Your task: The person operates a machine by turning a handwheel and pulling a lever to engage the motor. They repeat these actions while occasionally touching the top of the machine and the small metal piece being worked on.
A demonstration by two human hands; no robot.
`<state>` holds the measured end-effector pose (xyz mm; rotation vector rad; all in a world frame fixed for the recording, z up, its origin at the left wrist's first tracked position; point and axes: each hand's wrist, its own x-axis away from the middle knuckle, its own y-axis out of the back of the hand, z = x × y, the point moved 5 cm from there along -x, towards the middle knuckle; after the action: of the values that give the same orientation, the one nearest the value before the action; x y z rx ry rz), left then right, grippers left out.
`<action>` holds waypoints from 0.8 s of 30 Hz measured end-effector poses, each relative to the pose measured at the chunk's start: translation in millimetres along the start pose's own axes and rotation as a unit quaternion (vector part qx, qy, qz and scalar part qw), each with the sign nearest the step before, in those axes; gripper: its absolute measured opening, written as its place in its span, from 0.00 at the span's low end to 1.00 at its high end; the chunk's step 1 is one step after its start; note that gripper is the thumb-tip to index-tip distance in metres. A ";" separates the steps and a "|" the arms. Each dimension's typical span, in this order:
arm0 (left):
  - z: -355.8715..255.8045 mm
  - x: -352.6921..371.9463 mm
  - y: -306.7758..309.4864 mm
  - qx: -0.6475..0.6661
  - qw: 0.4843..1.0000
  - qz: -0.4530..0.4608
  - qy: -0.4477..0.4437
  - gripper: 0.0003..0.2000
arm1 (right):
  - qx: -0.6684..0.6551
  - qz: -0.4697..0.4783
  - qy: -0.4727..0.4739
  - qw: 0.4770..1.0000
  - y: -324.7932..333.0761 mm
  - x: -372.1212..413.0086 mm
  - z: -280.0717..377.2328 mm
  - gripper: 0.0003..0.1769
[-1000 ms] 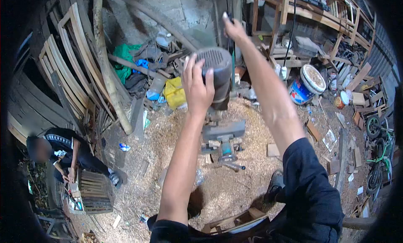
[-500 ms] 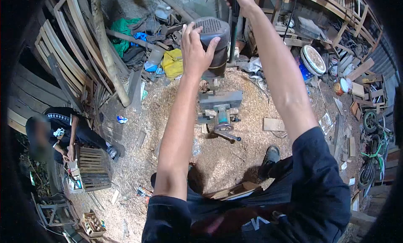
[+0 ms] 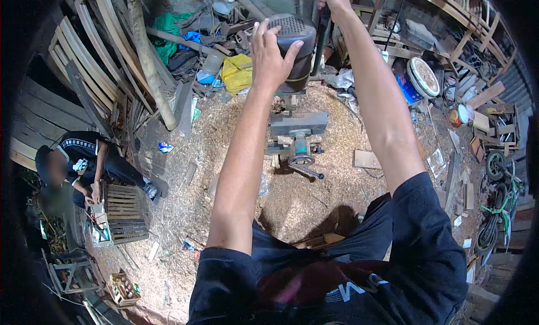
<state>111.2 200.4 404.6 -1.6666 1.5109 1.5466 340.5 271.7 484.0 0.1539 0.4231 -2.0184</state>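
Motor housing [image 3: 297, 49] right of left grip [image 3: 272, 59], touching; right grip [image 3: 333, 0] apart.

Both arms reach forward, left fingers [image 3: 260, 36] spread apart.

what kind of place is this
Probably a woodworking shop: wood shavings cover much of the floor, curved wooden frames lean at the left, and the left hand rests on a machine's vented dark housing.
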 end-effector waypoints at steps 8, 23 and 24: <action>-1.2 2.5 1.6 -0.018 1.000 0.008 -0.016 0.30 | -0.015 -0.009 0.058 0.998 7.3 22.1 -14.1 0.21; -24.7 29.3 5.0 0.014 0.997 0.022 0.068 0.24 | -0.023 0.078 0.123 0.989 28.9 113.6 -24.2 0.24; -24.1 30.7 5.3 0.014 0.997 0.024 0.073 0.25 | -0.015 0.071 0.125 0.990 24.8 123.4 -17.6 0.25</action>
<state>111.0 165.3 386.5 -1.7722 1.6505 1.4477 303.3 164.7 426.6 0.4100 0.5837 -1.8584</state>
